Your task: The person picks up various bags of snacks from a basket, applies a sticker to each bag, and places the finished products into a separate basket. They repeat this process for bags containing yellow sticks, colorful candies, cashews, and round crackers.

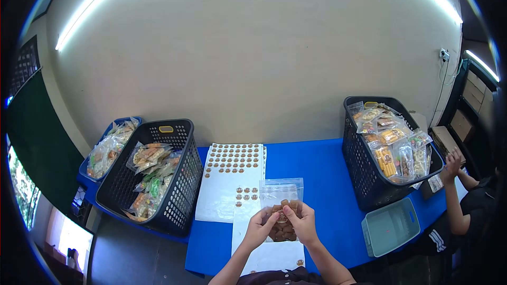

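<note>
Near the table's front edge, a clear zip bag (281, 187) of brown, block-like snack pieces lies over white sheets. My left hand (261, 225) grips the bag's left side, fingers closed round it. From the right, my right hand (301, 222) is closed on the other side. Both thumbs press on the bag's front, by a round brown label (281, 217) between them. Under and behind the bag are the white sticker sheets (219, 192), with rows of round brown labels. My fingertips behind the bag are hidden.
A dark basket (181, 179) of packed snack bags stands left, a blue basket (84, 168) beyond it. Another filled dark basket (364, 179) is at right, a grey-green tray (377, 243) before it. Another person's hand (452, 164) is raised at far right. The table (311, 166) is blue.
</note>
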